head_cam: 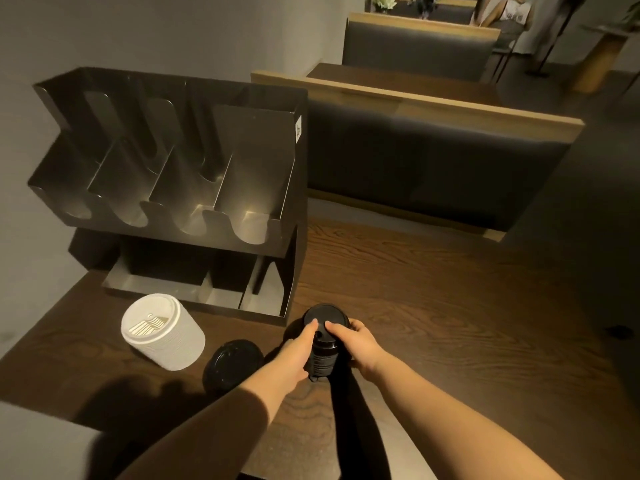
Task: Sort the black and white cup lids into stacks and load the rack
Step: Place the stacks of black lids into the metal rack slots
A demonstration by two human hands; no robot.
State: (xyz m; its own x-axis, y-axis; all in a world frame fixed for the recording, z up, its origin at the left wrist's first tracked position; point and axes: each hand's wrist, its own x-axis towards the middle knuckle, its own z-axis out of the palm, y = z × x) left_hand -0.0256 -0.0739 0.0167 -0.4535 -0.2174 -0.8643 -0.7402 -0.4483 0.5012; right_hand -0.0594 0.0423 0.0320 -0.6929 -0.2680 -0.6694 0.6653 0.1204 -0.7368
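A tall stack of black lids [325,344] stands on the wooden table [450,306], just in front of the rack's right end. My left hand [294,351] grips its left side and my right hand [356,344] its right side, with fingertips on the top lid. A stack of white lids [161,332] leans to the left of it, logo face up. Between the two stacks a lower pile of black lids [232,363] lies on the table. The black rack [173,188] stands behind; its upper slots and lower bins show no lids.
The rack stands against a grey wall [173,29] at the table's far left. A dark padded bench back [433,157] with a wooden top runs behind the table. More benches and a seated person [505,12] are farther back.
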